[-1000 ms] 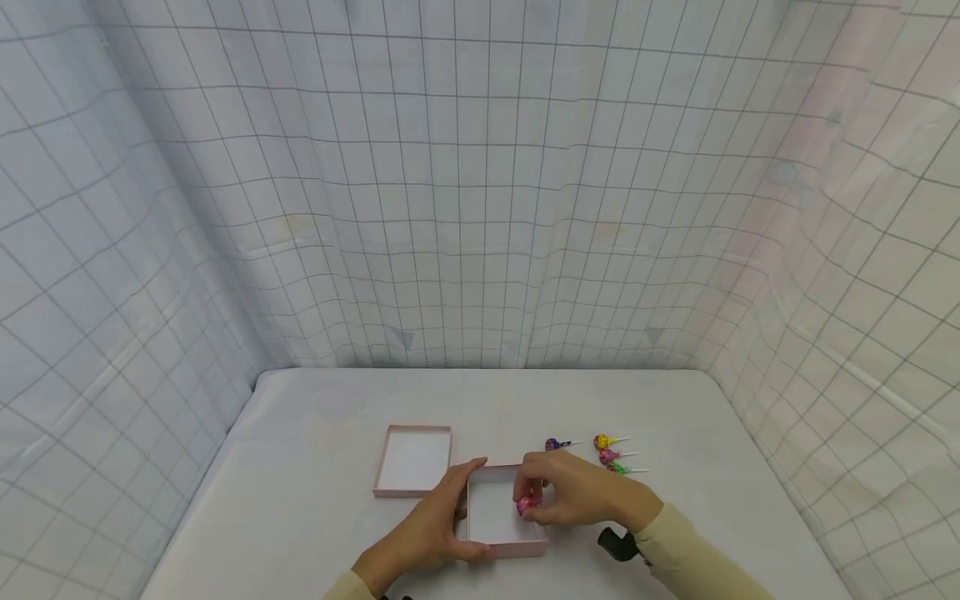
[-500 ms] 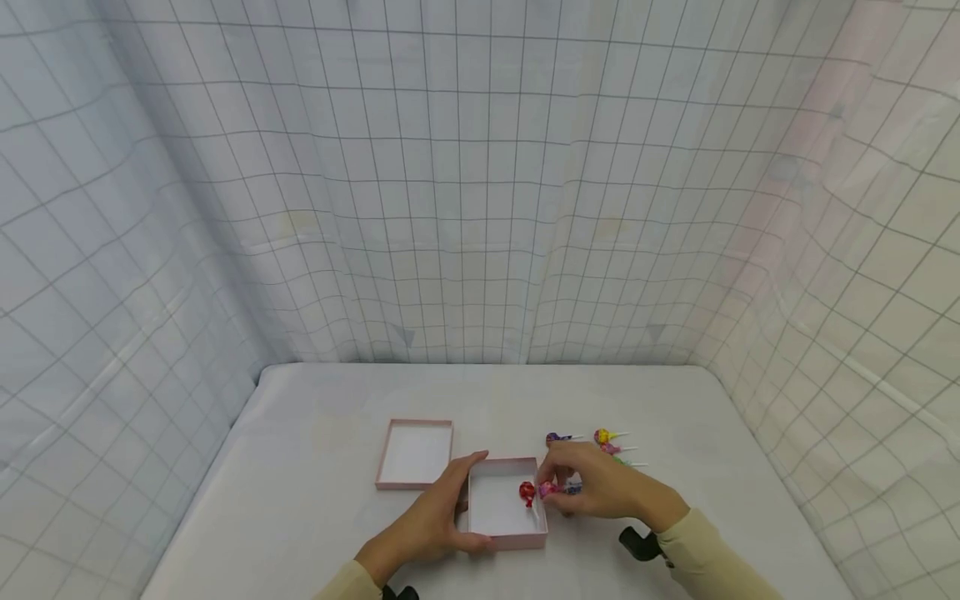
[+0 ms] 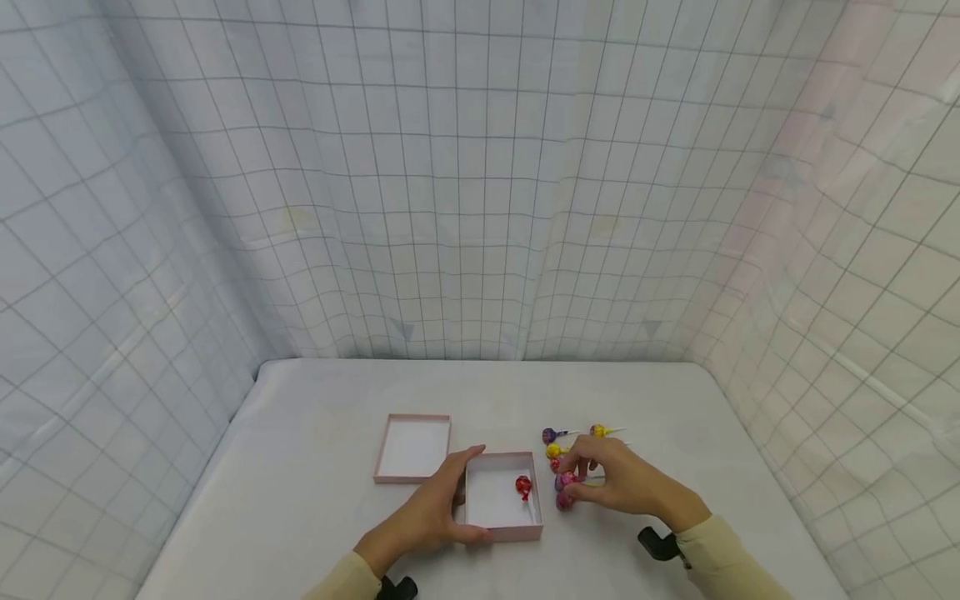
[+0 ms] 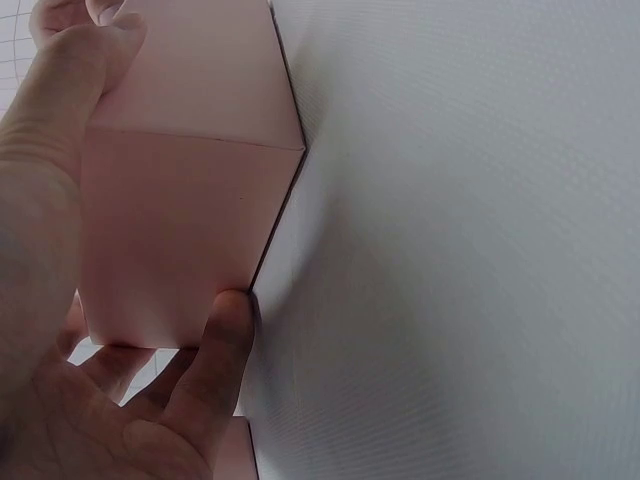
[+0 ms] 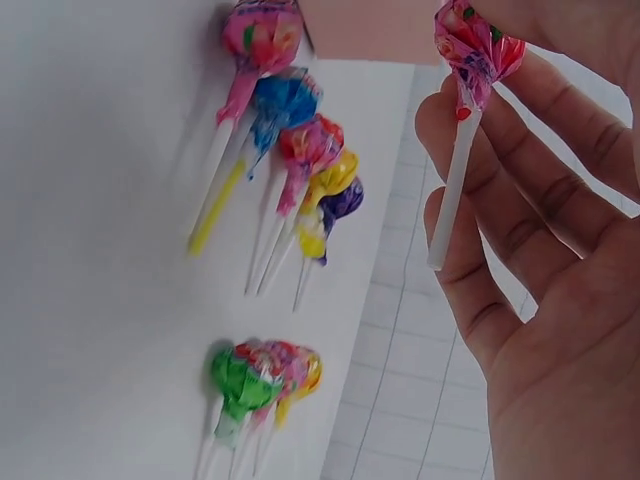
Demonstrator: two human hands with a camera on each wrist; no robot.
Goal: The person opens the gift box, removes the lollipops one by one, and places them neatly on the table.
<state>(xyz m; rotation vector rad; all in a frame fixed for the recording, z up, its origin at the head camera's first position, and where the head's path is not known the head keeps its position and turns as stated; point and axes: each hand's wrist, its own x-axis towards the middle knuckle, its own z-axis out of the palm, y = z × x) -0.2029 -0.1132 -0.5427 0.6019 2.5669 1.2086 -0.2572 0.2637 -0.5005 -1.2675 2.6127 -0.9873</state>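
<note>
My left hand (image 3: 427, 508) grips the left side of an open pink box (image 3: 504, 533); in the left wrist view, its fingers and thumb span the box wall (image 4: 190, 220). Inside the box lies one red lollipop (image 3: 523, 483), toward the right wall. Just right of the box, my right hand (image 3: 626, 482) pinches a pink-wrapped lollipop (image 5: 465, 60) by its head, white stick pointing away from the fingertips. Below that hand, a row on the table includes a pink lollipop (image 5: 262, 40), a blue one (image 5: 283, 105) and a purple one (image 3: 550, 435).
A shallow pink lid (image 3: 413, 448), white inside, lies behind and left of the box. Farther right sits a second group of lollipops, with a green one (image 5: 245, 375) and a yellow one (image 3: 598, 430). White gridded curtains (image 3: 480, 208) enclose the table.
My right hand has moved from inside the box to its right, carrying the pink lollipop out over the row. The red lollipop in the box has come into view. My left hand keeps its grip.
</note>
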